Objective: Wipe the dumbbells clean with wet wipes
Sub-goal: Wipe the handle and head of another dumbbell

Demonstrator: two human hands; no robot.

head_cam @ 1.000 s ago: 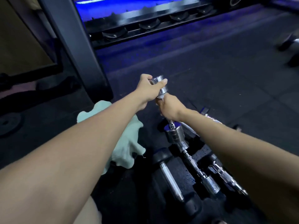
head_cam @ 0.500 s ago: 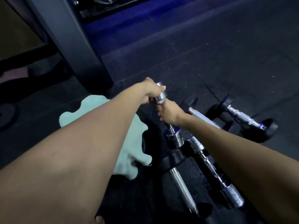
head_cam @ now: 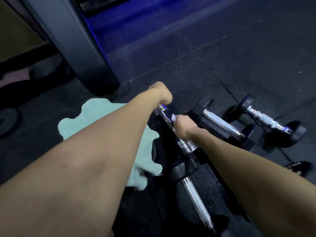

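Note:
A small chrome dumbbell (head_cam: 185, 144) is held tilted over the dark floor. My left hand (head_cam: 160, 94) grips its far chrome end from above. My right hand (head_cam: 183, 124) is curled round the handle, with a bit of white wet wipe (head_cam: 173, 117) showing at the fingers. Black-headed dumbbells with chrome handles lie on the floor: one (head_cam: 222, 124) just right of my hands, another (head_cam: 266, 118) further right, and a third (head_cam: 195, 199) near me below the held one.
A pale green cloth (head_cam: 95, 115) lies crumpled on the floor under my left forearm. A thick dark metal post (head_cam: 77, 48) of a rack rises at the upper left. A weight plate (head_cam: 6, 122) lies at the far left. Rubber floor tiles (head_cam: 239, 48) stretch away.
The view has tipped down and the rack shelf has left the frame. Both hands with the chrome dumbbell have sunk lower toward the floor; more dumbbells show on the right.

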